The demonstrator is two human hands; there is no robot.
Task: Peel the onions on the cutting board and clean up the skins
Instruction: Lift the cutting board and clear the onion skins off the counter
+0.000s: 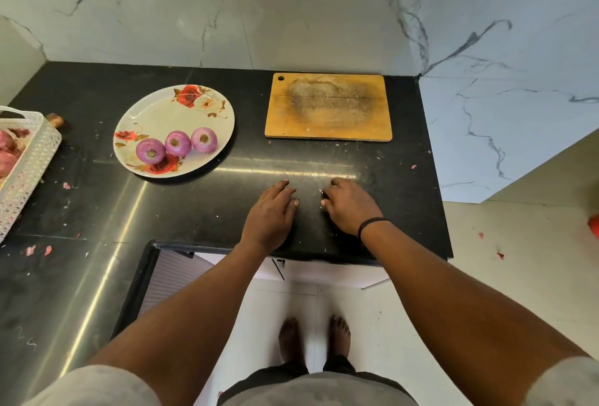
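At lower centre, the left hand (270, 211) lies flat and empty on the black counter (194, 211). Just beside it, the right hand (348, 206) curls around tiny skin scraps (321, 193). Farther up, three peeled onions (177, 145) sit on a floral plate (194, 114) at left; the cutting board (329, 107) is bare. Peeling looks done. Pink scraps (39, 250) remain at lower left.

Purple onions (177, 145), floral plate (162, 114)
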